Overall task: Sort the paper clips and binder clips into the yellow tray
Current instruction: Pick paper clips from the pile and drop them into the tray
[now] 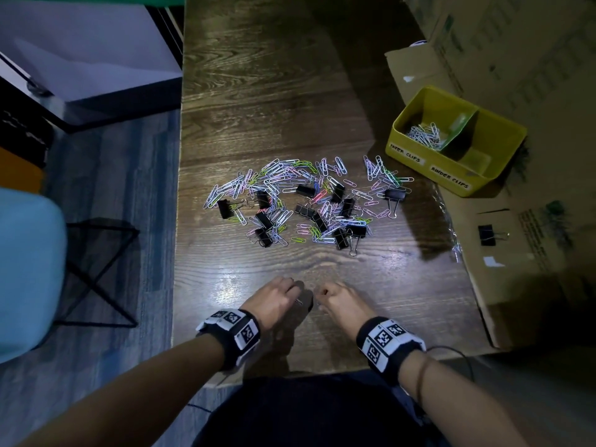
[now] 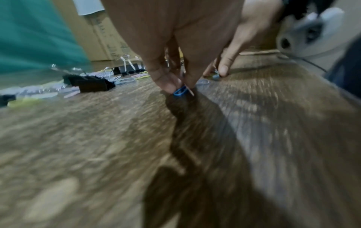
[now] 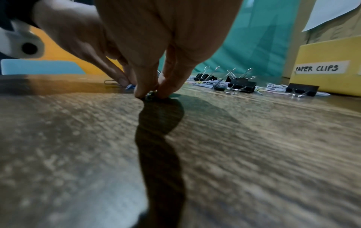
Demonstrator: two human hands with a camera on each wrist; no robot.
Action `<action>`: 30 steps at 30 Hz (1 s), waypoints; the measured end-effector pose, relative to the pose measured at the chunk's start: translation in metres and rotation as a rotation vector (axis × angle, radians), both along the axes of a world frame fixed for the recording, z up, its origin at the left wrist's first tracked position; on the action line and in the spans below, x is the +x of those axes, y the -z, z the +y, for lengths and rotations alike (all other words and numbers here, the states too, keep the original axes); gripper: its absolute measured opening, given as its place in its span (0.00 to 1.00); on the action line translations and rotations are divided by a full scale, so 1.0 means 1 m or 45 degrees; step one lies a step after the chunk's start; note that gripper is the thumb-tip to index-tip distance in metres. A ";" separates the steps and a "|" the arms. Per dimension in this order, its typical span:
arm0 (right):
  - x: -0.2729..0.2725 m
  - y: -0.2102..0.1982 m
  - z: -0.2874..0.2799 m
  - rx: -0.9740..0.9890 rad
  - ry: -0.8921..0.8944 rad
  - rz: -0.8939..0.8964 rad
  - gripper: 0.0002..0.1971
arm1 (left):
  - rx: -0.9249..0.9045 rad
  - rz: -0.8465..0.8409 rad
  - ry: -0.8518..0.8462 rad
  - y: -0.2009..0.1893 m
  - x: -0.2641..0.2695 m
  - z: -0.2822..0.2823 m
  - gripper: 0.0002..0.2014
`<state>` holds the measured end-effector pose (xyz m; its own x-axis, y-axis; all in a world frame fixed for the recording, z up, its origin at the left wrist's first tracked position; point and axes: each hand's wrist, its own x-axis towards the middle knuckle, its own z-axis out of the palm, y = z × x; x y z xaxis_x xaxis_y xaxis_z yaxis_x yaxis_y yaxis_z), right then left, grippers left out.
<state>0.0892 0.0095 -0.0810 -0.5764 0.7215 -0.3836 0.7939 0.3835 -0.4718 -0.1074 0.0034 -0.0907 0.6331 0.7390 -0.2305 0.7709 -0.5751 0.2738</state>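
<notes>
A mixed pile of coloured paper clips (image 1: 283, 179) and black binder clips (image 1: 304, 209) lies mid-table. The yellow tray (image 1: 429, 166) stands at the right on cardboard; its "PAPER CLIPS" side holds several paper clips (image 1: 424, 133), and the "BINDER CLIPS" side looks empty. Both hands are down on the table near its front edge, side by side. My left hand (image 1: 298, 296) pinches a blue paper clip (image 2: 180, 91) between thumb and fingertip against the wood. My right hand (image 1: 319, 295) pinches a small clip (image 3: 150, 94) at the table surface; its colour is unclear.
Large cardboard boxes (image 1: 516, 59) line the right side, and a flattened one (image 1: 516, 269) carries a stray binder clip (image 1: 487, 235). The table's left edge (image 1: 179, 221) drops to the floor, where a wire stool (image 1: 96, 269) and a teal seat (image 1: 29, 269) stand.
</notes>
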 end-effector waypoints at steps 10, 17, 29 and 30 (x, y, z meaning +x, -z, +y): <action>-0.010 -0.006 -0.010 0.034 0.082 -0.137 0.19 | -0.211 0.116 -0.203 0.000 0.004 -0.001 0.14; -0.016 -0.017 -0.007 0.042 -0.134 -0.350 0.16 | -0.164 0.012 -0.077 -0.010 -0.002 0.000 0.19; 0.009 -0.003 0.025 -0.821 1.034 0.528 0.10 | -0.104 -0.479 -0.222 -0.038 -0.016 0.000 0.10; 0.009 -0.004 0.028 -0.870 1.065 0.580 0.10 | -0.095 -0.409 -0.273 -0.035 -0.015 -0.005 0.09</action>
<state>0.0986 0.0371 -0.0766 -0.2041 0.6644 -0.7189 0.3834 -0.6215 -0.6832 -0.1225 -0.0013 -0.0559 0.5149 0.8509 -0.1041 0.7398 -0.3797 0.5554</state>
